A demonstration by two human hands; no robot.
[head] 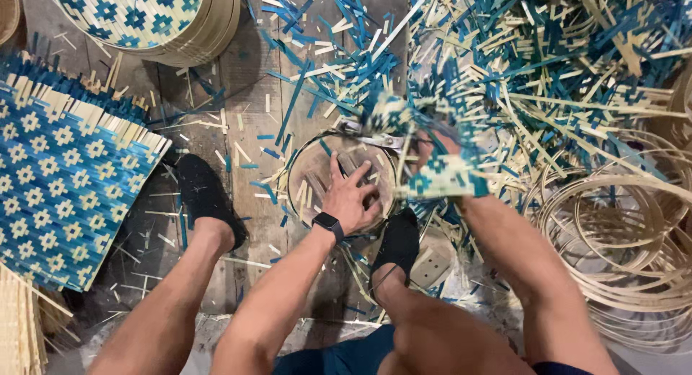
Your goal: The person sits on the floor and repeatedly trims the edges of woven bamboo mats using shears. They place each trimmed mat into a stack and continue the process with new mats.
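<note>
- Hands working at a round woven basket (346, 175) that is sitting on the plank floor (249, 79), which we are using as our landmark.
- We are pressing our left hand (351, 196), fingers spread and gripping nothing, flat inside the basket; a black watch (328, 223) is sitting on that wrist.
- Our right hand (429, 150), just right of the basket, is blurring behind woven blue-and-cream trim (440, 177); we cannot tell its grip.
- Metal shears (378, 139) are showing at the basket's far rim.
- Left of the basket, a patterned mat (61, 173) is lying; right of it, bamboo hoops (620, 231) are piling.
</note>
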